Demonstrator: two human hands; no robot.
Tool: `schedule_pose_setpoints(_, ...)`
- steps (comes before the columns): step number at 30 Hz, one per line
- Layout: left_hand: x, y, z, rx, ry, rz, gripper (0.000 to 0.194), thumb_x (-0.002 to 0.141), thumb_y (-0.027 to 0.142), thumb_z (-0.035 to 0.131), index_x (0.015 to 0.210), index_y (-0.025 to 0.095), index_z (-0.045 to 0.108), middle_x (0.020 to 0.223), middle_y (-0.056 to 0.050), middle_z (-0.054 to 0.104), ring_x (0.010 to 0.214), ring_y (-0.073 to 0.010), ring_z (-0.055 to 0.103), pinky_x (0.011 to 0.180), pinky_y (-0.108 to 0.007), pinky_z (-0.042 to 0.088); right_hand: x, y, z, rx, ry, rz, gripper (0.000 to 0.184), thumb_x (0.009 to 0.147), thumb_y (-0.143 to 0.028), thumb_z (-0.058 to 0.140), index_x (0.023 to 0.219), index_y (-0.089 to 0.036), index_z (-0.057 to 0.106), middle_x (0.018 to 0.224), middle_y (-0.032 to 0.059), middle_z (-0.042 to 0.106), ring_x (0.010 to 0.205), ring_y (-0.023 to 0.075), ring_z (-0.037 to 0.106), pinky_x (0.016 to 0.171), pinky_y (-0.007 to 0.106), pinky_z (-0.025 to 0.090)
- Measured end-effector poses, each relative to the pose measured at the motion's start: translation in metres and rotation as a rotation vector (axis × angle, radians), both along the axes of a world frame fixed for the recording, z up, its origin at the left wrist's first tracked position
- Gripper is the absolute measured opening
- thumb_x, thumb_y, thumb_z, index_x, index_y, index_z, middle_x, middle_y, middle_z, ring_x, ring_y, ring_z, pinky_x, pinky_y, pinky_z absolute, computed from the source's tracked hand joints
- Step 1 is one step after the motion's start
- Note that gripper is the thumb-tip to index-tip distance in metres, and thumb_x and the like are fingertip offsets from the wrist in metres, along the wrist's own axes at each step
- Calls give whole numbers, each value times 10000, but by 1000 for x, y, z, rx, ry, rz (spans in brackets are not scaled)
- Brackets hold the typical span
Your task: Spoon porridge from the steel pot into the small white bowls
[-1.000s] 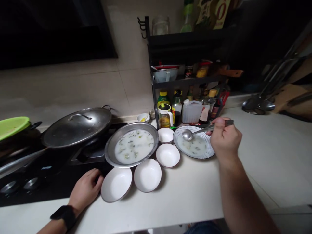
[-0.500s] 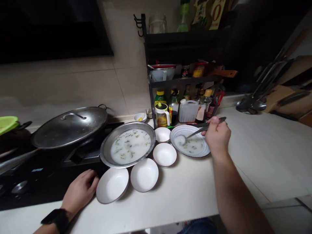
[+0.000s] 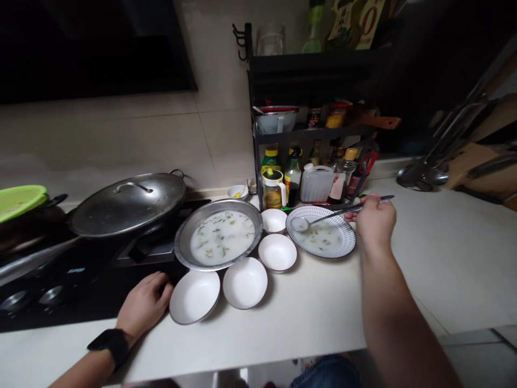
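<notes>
My right hand (image 3: 375, 221) is closed round the handle of a metal ladle (image 3: 333, 214). The ladle's bowl is over the left side of a patterned plate (image 3: 347, 238), in a milky liquid (image 3: 323, 241) with green bits. To the plate's left stand white bowls (image 3: 277, 252), several in a curved row round a large metal basin (image 3: 181, 237). That basin holds more milky soup (image 3: 222, 240) with greens. My left hand (image 3: 146, 302) lies at the cooktop's edge beside the nearest left bowl (image 3: 194, 296), thumb apart from its curved fingers, holding nothing visible; some fingertips are hidden.
A lidded wok (image 3: 129, 207) sits on the black cooktop (image 3: 81, 285), with a green colander (image 3: 22, 200) farther left. Behind the plate rises a dark rack (image 3: 252, 108) with an oil jug (image 3: 273, 188) and bottles. Metal utensils (image 3: 422, 175) lean at the back right.
The view has shifted, so things appear slightly to the right. The ladle's bowl has moved a little toward the plate's left rim, and its handle lies flatter. My left hand still rests by the bowl.
</notes>
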State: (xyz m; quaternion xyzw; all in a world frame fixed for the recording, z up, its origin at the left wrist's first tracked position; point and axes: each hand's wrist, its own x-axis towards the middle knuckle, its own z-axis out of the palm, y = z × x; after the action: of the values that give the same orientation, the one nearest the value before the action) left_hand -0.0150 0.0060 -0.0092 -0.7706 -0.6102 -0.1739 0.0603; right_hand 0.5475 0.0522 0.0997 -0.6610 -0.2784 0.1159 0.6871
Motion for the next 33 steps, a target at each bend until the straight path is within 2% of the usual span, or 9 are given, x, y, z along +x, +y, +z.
schedule_pose_setpoints(3, 2, -1, 1, -5, -11, -1, 276, 926, 375, 445, 755, 227, 603, 812, -37, 673, 802, -197, 638, 735, -298, 473, -9, -1, 11, 85, -17, -3, 209, 990, -337, 469, 885, -177, 550, 458, -30, 551, 347, 145, 568, 379, 203, 470)
schedule_pose_setpoints(11, 10, -3, 4, -6, -26, -8, 256, 926, 308, 442, 699, 227, 528, 760, -29, 617, 767, -189, 592, 715, -306, 429, -68, 0, 48, 117, 140, 245, 146, 982, -239, 446, 863, -191, 514, 489, -42, 551, 381, 153, 628, 389, 210, 543)
schedule_pose_setpoints(15, 13, -3, 5, -15, -45, 0, 247, 928, 285, 443, 700, 227, 520, 775, -38, 617, 785, -195, 587, 729, -315, 424, -103, 13, 47, 87, 180, 400, 141, 925, -328, 584, 889, -219, 503, 540, -47, 573, 437, 190, 681, 401, 267, 586)
schedule_pose_setpoints(20, 15, -4, 7, -10, -80, -3, 239, 917, 272, 445, 713, 222, 559, 794, -54, 629, 791, -206, 589, 745, -328, 427, -147, 25, 28, 49, 115, 639, 309, 848, -459, 711, 920, -221, 528, 630, -11, 644, 540, 222, 737, 522, 330, 641)
schedule_pose_setpoints(22, 16, -4, 8, -17, -85, 3, 238, 910, 263, 452, 702, 221, 558, 793, -57, 631, 783, -208, 585, 743, -334, 427, -163, 21, 18, 69, -5, 754, 366, 848, -537, 703, 955, -216, 561, 711, 13, 682, 610, 234, 757, 597, 363, 656)
schedule_pose_setpoints(24, 17, -4, 9, -24, -83, 2, 233, 910, 255, 455, 702, 219, 556, 795, -57, 636, 780, -205, 584, 747, -336, 429, -177, 12, 9, 107, -218, 866, 363, 900, -565, 635, 990, -215, 609, 820, 49, 718, 702, 242, 770, 666, 385, 658)
schedule_pose_setpoints(27, 18, -5, 11, -20, -80, -5, 229, 915, 254, 459, 713, 217, 562, 805, -61, 645, 794, -205, 589, 762, -339, 432, -190, -9, 4, 199, -752, 1026, 251, 987, -437, 545, 1019, -230, 683, 992, 95, 746, 891, 246, 757, 804, 398, 638)
schedule_pose_setpoints(30, 18, -6, 12, -12, -78, -10, 233, 919, 253, 459, 720, 214, 573, 809, -67, 649, 800, -207, 593, 766, -341, 433, -189, -30, 12, 298, -1201, 1115, 196, 996, -283, 528, 1069, -250, 707, 1054, 100, 751, 963, 235, 729, 857, 387, 614)
schedule_pose_setpoints(33, 18, -6, 12, -13, -95, -9, 230, 910, 244, 469, 713, 214, 583, 804, -69, 654, 794, -207, 591, 761, -339, 432, -172, -46, 28, 350, -1283, 1036, 220, 986, -233, 523, 1121, -249, 696, 1072, 109, 748, 968, 236, 724, 840, 381, 612)
